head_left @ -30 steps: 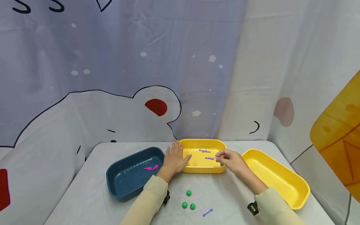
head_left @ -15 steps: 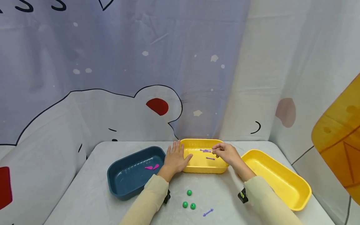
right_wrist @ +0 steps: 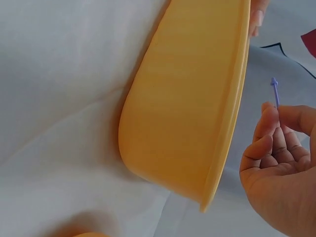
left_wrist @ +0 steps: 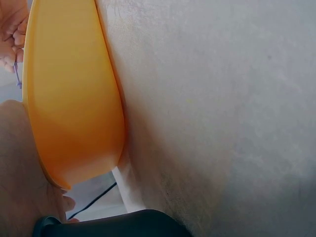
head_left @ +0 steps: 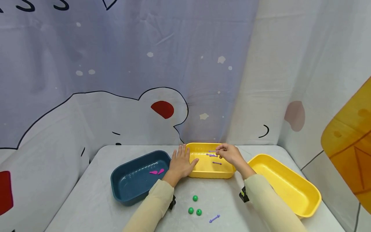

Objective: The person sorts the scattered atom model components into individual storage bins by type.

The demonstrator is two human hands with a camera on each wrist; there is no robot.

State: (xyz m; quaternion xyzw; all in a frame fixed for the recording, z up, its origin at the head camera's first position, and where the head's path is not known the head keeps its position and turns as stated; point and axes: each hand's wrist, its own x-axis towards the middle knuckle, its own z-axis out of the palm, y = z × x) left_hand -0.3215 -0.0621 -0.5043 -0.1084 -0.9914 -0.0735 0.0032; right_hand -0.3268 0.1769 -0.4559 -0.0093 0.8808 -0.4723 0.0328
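Observation:
My right hand [head_left: 230, 154] pinches a thin purple stick with a knobbed end [right_wrist: 275, 91] between thumb and forefinger, over the right side of the middle yellow tray [head_left: 203, 174]. Inside that tray lie a few similar purple sticks [head_left: 216, 163], two of them close together. My left hand [head_left: 180, 165] rests on the tray's left rim, fingers straight and thumb spread over the inside. The left wrist view shows the tray's outer wall [left_wrist: 74, 98] beside this hand, with the held stick [left_wrist: 18, 76] beyond it.
A dark blue tray [head_left: 127, 199] with two pink teardrop-shaped pieces [head_left: 157, 171] stands on the left. Another yellow tray [head_left: 290, 183] is angled at the right. Three green beads [head_left: 191, 210] and one purple stick [head_left: 214, 218] lie on the white table nearer the front.
My right hand has moved left and toward the back of the middle tray. One purple stick now lies released in the tray, and another is between the fingers. The left hand stays put.

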